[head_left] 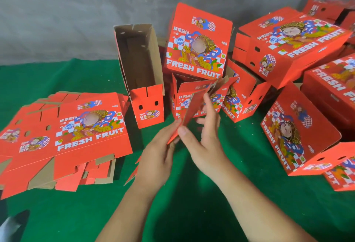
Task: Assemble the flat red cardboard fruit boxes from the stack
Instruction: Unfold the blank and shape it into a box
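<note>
Midway Through the Fold: A Red Fruit Box Held Edge-On Between Two Hands

Centrally, a flat red cardboard blank (194, 107) is seen lifted off a green cloth-covered surface (192, 193) and turned edge-on to the camera, its far end reaching in front of the boxes behind. The near lower edge is pinched by the left hand (159, 155), whose fingers lie along one face of the card. The other face is pressed by the right hand (203, 145), the thumb laid at the near edge and the fingers spread upward along the panel; how tightly it is gripped cannot be told, as the fingers are blurred.

At near left, the stack of flat blanks (63, 138) is spread on the cloth, printed side up, with "FRESH FRUIT" lettering shown on the top sheet. Just to its right, an opened box (142, 72) is stood on end, its brown inside exposed. Behind the hands, a box with raised flaps (192, 95) is topped by another assembled box (197, 41), tilted toward the camera. To the right, several finished boxes (292, 41) are heaped at mixed angles, one (294, 132) lying on its side near the right hand. A grey wall (76, 11) is seen at the far side.
</note>
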